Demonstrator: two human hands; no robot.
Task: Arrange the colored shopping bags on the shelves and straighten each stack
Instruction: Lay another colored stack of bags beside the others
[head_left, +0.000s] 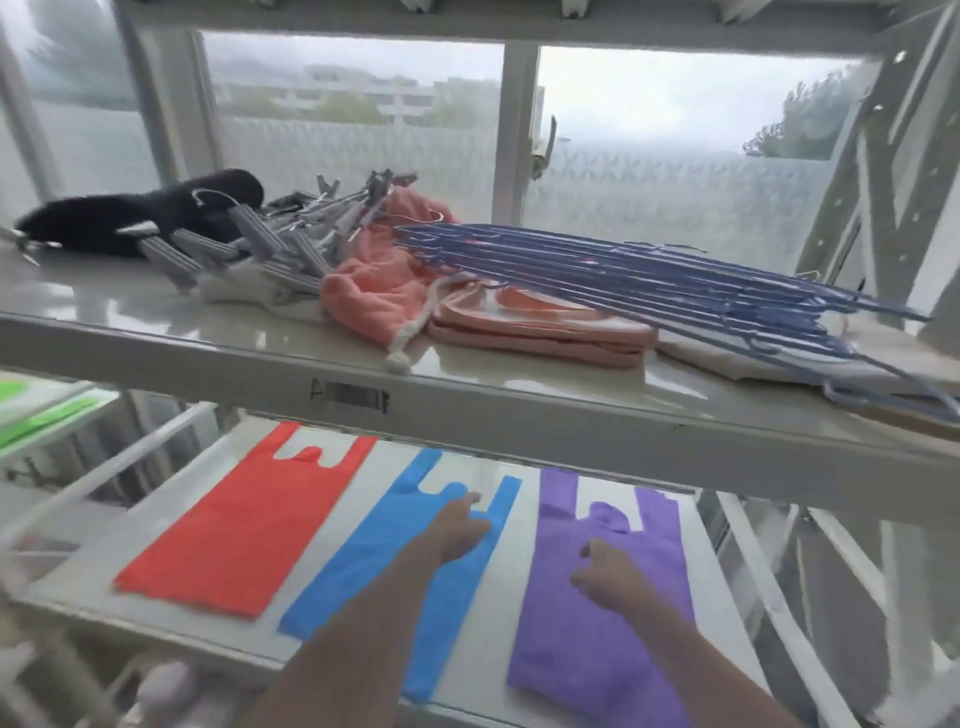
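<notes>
Left hand (457, 527) on blue bag (363, 566) — right hand (605, 574) on purple bag (597, 639).

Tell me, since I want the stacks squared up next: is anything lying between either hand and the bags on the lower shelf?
Nothing visible does. The left hand already rests on the flat blue plastic shopping bag, and the right hand is on the flat purple plastic shopping bag. The flat red plastic shopping bag lies uncovered beside them.
</notes>
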